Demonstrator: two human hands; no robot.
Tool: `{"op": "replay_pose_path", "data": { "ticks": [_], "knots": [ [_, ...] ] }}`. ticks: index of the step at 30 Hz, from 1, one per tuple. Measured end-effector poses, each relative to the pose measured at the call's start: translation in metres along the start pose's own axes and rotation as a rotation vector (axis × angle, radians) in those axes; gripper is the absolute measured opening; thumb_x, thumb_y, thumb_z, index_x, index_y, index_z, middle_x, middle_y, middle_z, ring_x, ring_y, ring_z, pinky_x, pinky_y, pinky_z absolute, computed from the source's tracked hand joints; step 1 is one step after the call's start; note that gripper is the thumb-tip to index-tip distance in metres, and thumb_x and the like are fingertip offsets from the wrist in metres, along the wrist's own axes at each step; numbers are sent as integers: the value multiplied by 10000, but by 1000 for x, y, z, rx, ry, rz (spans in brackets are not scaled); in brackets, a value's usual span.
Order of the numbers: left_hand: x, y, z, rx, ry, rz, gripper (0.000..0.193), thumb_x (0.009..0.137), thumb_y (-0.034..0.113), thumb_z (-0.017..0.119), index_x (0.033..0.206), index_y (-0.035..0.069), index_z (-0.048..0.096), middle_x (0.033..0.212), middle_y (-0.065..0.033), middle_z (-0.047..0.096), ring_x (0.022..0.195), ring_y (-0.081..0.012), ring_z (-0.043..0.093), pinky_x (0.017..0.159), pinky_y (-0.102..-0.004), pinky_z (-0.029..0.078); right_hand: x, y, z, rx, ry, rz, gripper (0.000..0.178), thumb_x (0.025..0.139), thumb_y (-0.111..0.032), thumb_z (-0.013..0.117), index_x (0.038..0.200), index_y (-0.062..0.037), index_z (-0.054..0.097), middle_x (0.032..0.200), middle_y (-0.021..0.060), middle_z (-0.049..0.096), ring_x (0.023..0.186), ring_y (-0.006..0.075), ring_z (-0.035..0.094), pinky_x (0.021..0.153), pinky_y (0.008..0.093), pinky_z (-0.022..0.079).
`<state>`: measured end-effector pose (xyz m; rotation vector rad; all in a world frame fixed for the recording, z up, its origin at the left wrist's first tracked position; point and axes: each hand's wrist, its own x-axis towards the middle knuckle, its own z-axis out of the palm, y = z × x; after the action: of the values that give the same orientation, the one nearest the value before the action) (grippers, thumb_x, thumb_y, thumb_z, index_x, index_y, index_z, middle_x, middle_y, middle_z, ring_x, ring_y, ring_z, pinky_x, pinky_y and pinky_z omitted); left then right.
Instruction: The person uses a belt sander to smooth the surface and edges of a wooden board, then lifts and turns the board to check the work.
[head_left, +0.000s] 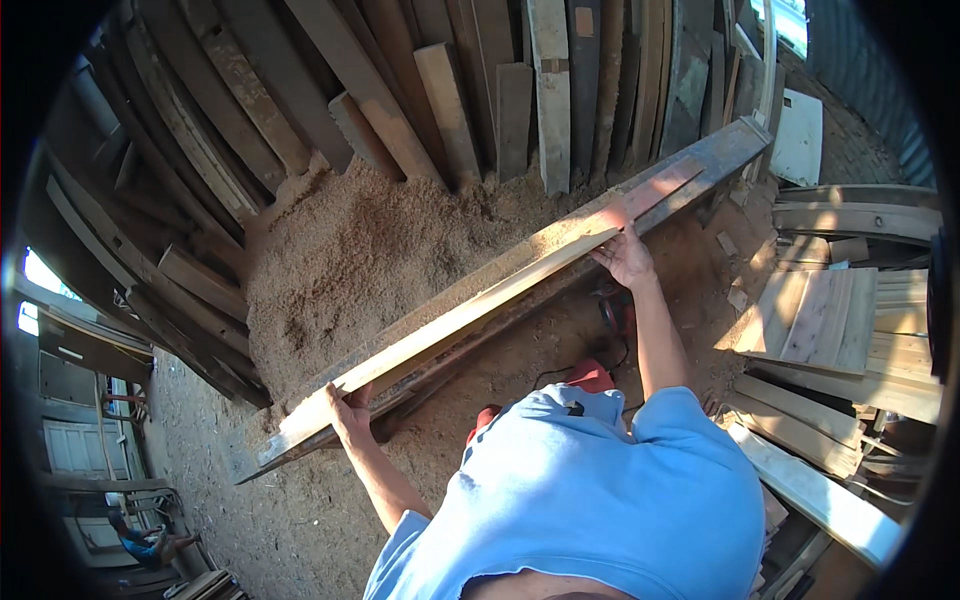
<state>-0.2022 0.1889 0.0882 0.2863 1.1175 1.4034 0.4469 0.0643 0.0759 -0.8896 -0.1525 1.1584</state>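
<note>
A long, narrow, pale wooden board (470,312) lies slantwise along a long, dusty workbench (725,150), from lower left to upper right. My left hand (350,412) grips the board near its left end, fingers around the near edge. Close to the board's right end, my right hand (627,262) holds it the same way, thumb near the top. Sawdust coats the bench top beside the board. Sunlight falls across both ends of the bench. The undersides of my fingers are partly hidden.
A big sawdust heap (350,240) lies beyond the bench, below many leaning planks (450,110). Stacked boards (815,315) stand at right. A dark and red object (615,315) sits under the bench near my right forearm. Another person (150,540) is far off at lower left.
</note>
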Motion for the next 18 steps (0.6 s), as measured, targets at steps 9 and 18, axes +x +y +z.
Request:
{"op": "replay_pose_path", "data": {
  "ticks": [9,18],
  "knots": [
    [-20,-7,-14,-70,-30,25,315,929,270,681,1119,40,580,1049,-145,718,930,-333,735,782,-542,658,-63,76,57,49,-19,34,718,920,-599,653,1372,-70,475,1294,154,553,1233,315,542,998,530,493],
    [-102,5,-4,-87,-181,333,162,858,129,812,832,59,668,780,18,646,700,-121,632,637,-309,591,-71,111,58,261,224,123,411,902,-159,719,1274,-89,561,1208,72,627,1098,234,647,873,420,606]
  ]
}}
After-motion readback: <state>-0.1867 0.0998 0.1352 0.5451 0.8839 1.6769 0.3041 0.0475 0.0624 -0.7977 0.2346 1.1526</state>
